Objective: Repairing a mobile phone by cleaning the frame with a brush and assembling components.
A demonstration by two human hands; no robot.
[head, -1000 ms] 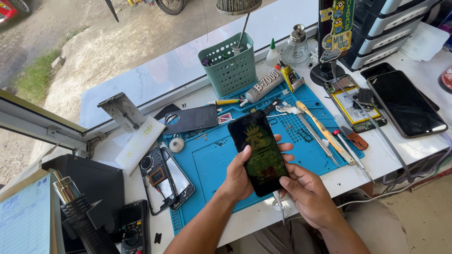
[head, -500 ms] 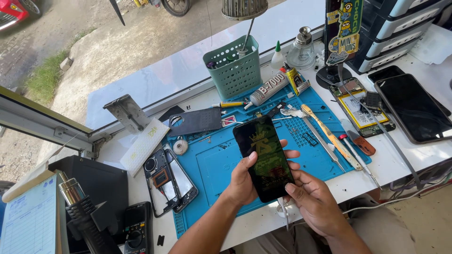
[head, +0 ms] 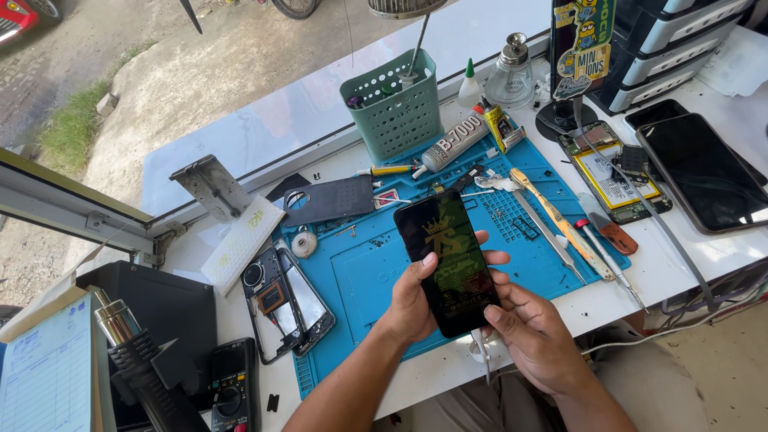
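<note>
Hands of the person hold one thing together: a black rectangular phone screen panel [head: 448, 262] with a dark glossy face. The left hand [head: 412, 300] grasps the panel from its left edge, with the thumb lying on the glass and the other fingers behind it. The right hand [head: 534, 334] grips the lower right corner, its thumb pressed on the bottom part of the glass. The panel is lifted a little above the blue silicone work mat [head: 376, 272], which lies on the white table [head: 664, 272], and it is tilted with the top end pointing away from the person.

On the left part of the mat lies an opened black phone frame [head: 284, 300] with the camera hole visible. Just beside it is a small round white roll [head: 304, 242]. Behind the panel are a dark grey flat plate [head: 332, 200] and a grey glue tube [head: 452, 142], and further back stands a green plastic basket [head: 394, 104] with holes. To the right of the panel, a long yellow flat tool [head: 560, 224] and thin metal tweezers [head: 548, 234] lie on the mat. On the far right rest an opened phone with a yellow battery [head: 612, 172] and a black tablet [head: 704, 172]. At the lower left are a black hot air gun [head: 148, 368] and a black multimeter [head: 232, 384].
</note>
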